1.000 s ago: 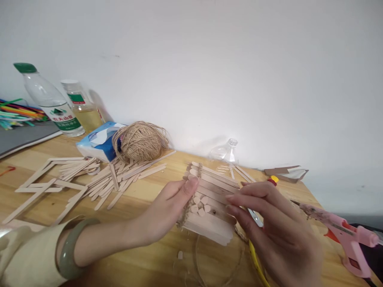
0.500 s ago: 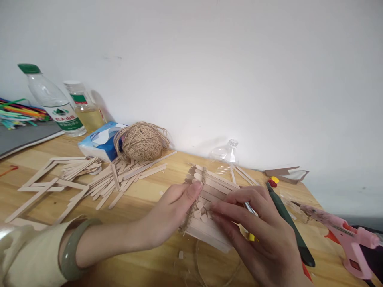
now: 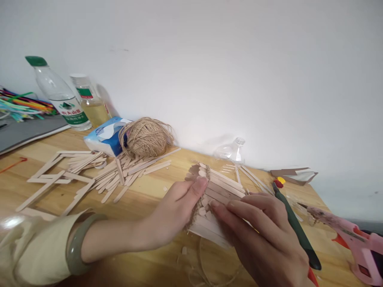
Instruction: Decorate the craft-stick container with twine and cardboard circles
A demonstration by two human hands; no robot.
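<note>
A small box-like piece built of wooden craft sticks (image 3: 220, 192) with twine (image 3: 196, 213) around one end lies tilted between my hands. My left hand (image 3: 182, 207) grips that twine-trimmed end, its thumb laid over the edge. On the side facing me sit several small cut stick pieces (image 3: 203, 209) in a petal-like cluster. My right hand (image 3: 263, 231) has its fingertips pressed together at this cluster; whether a small piece is pinched there is hidden. The far end of the stick piece is covered by my right hand.
Loose craft sticks (image 3: 110, 177) and a twine ball (image 3: 148, 137) lie left, near a tissue pack (image 3: 104, 137) and a water bottle (image 3: 62, 95). A dark green tool (image 3: 296, 227) and pink glue gun (image 3: 338, 231) lie right. A clear plastic bottle piece (image 3: 236, 150) stands by the wall.
The view has shifted slightly, so the table things appear a little further right or left-to-right displaced. My right fingers have flattened closer over the small pieces; my left hand keeps its hold.
</note>
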